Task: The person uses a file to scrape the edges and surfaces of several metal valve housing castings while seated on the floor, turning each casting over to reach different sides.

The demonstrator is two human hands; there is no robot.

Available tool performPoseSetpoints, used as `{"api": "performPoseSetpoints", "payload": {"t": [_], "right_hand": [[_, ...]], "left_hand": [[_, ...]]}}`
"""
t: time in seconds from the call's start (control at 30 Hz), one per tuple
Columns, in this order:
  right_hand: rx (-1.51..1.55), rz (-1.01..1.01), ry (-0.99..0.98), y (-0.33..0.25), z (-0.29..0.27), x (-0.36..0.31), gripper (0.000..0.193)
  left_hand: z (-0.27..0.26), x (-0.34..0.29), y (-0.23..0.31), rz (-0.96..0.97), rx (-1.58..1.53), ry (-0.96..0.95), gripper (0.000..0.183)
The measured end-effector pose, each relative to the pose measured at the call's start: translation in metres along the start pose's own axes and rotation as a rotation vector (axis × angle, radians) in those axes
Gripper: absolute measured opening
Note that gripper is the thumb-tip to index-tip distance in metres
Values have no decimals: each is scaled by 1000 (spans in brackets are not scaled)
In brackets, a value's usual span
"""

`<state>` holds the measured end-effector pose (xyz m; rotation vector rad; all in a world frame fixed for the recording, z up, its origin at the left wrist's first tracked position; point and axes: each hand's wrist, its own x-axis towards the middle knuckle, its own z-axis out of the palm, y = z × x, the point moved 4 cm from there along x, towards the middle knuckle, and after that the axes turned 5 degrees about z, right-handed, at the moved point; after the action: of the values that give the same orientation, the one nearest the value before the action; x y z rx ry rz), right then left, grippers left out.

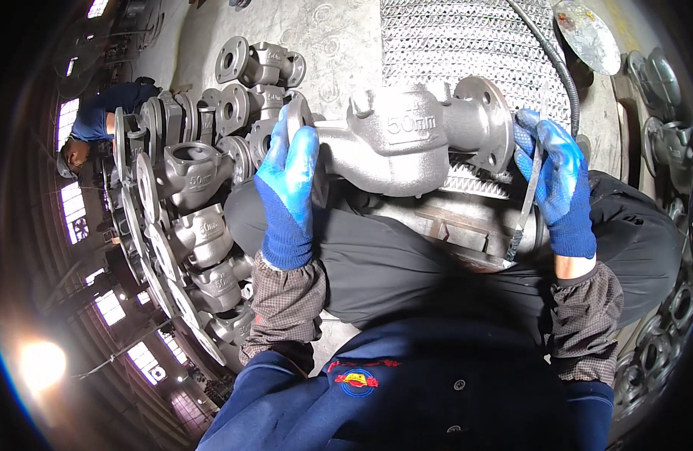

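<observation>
A grey cast-metal valve body (395,143) with a round flange at each end lies crosswise in front of me, above my knees. My left hand (286,184), in a blue coated glove, is closed on its left flange, fingers on the outer side. In my right hand (563,180), gloved the same way, is a long flat metal bar (524,214), perhaps a file. The bar slants down toward my lap, just beside the right flange (491,124). My right fingertips are close to that flange; whether they touch it I cannot tell.
Several similar valve bodies (200,180) are stacked at my left, more castings (673,146) at my right. Ahead lies a ridged metal mat (467,45) with a black cable (561,68) along it. A round metal plate (587,36) stands far right. Another person (121,109) bends down at far left.
</observation>
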<state>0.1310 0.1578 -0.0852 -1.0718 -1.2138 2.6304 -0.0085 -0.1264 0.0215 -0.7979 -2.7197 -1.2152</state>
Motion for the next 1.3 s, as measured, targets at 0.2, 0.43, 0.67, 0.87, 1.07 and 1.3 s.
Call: {"api": "performPoseSetpoints", "payload": {"t": [0.2,0.43,0.67,0.87,1.07,1.3], "right_hand": [[-116,-89,-35,-2,-8,4,38],[41,-38,10,10,-10,8,38],[222,-61,41,16,-16,22,35],[578,-56,-13,16,-42,62,34],[369,18,154,36,-45,53,26],[-197,-278,34,34,-24,54,16]], "left_hand": [[0,0,3,-116,-95,8,49],[-2,1,5,220,173,-55,49],[1,3,31,-61,-44,-20,59],[25,17,64,149,-215,-98,72],[36,39,79,350,205,-213,74],[40,94,61,-89,-79,-265,84]]}}
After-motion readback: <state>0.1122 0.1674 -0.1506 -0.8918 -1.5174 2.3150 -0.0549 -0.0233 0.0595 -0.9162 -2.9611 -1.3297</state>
